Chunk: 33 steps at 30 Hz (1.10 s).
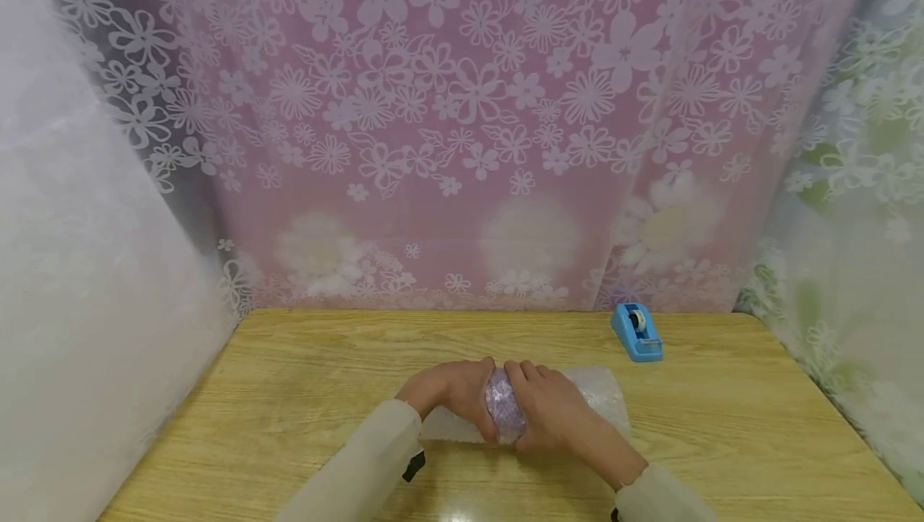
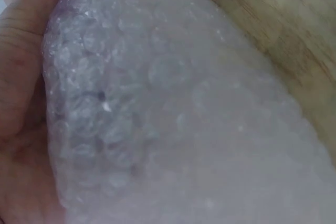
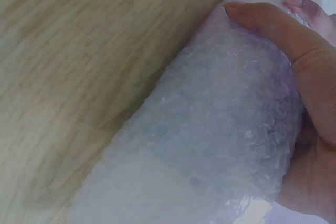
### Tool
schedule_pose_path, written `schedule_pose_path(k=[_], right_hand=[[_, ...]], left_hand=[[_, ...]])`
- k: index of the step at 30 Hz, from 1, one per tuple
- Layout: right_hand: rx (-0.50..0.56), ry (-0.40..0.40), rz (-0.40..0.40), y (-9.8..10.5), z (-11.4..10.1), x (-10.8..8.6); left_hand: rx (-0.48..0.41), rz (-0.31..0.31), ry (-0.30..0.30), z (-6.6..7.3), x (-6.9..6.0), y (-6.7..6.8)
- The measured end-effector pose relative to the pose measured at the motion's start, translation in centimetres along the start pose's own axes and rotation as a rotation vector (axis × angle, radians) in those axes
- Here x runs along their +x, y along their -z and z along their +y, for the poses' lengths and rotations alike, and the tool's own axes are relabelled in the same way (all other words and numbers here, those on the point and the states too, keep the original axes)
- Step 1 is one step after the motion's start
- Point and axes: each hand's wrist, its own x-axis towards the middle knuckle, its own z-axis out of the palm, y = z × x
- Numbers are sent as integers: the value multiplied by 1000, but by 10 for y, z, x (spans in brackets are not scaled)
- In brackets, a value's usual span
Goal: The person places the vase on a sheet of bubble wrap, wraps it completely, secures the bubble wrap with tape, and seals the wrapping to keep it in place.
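Note:
A purple object wrapped in clear bubble wrap lies near the table's front. The left hand grips the roll from the left, thumb on the near side and fingers over the far side. Close beside it, the right hand curls over the roll from the right. In the left wrist view, the left hand holds one edge of the bubble wrap. The right wrist view has the right hand's thumb pressed along the wrap, with the right hand around it. What the purple object is, I cannot tell.
A blue tape dispenser with a roll of tape stands at the back right of the wooden table. Flowered curtains hang behind the table and at both sides.

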Motion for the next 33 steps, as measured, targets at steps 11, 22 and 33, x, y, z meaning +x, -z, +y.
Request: schedule_pose_path(k=[11,22,33], right_hand=[[40,-11,-71,7,0,-5],[112,-36,-192,17,-5,-3],[113,-42,-244,24,-9,2]], left_hand=[[-75,-61,-17,3,-3,1],[-91,-91,-69,-1,-3,0],[380,138,3,4,-16,-13]])
